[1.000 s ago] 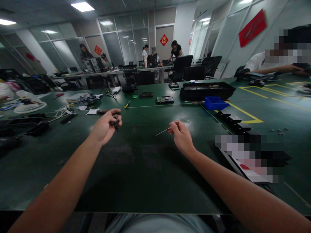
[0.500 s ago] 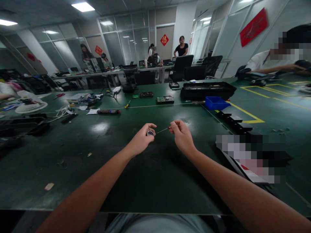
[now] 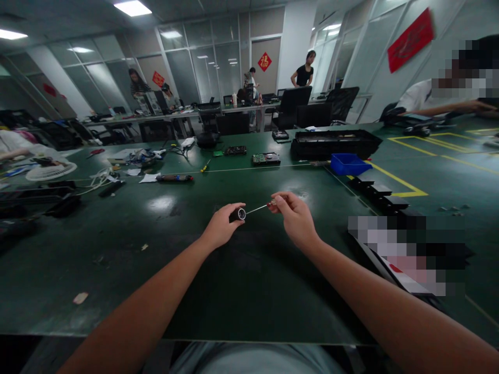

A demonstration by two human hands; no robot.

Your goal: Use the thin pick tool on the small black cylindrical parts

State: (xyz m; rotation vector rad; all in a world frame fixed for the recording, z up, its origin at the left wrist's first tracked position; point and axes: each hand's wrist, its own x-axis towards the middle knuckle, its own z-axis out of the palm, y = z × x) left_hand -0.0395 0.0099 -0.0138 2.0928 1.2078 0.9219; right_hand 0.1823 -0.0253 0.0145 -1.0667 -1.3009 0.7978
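Note:
My left hand is closed around a small black cylinder with a pale ring at its open round end, which faces right; its exact kind I cannot make out. In my right hand is a thin screwdriver, its reddish handle pinched between thumb and fingers. The metal shaft points left, and its tip is at the cylinder's round end; whether it touches is too small to tell. Both hands are above the green table.
Beyond the hands lie hard drives, a yellow-black screwdriver and a dark tube-shaped tool. To the right are a blue bin, a long black casing and black brackets. A person works at far right.
The cylinder has turned in my left hand, so its dark side and ringed end show more. The screwdriver tip has come up to that end. A person in the background has shifted right.

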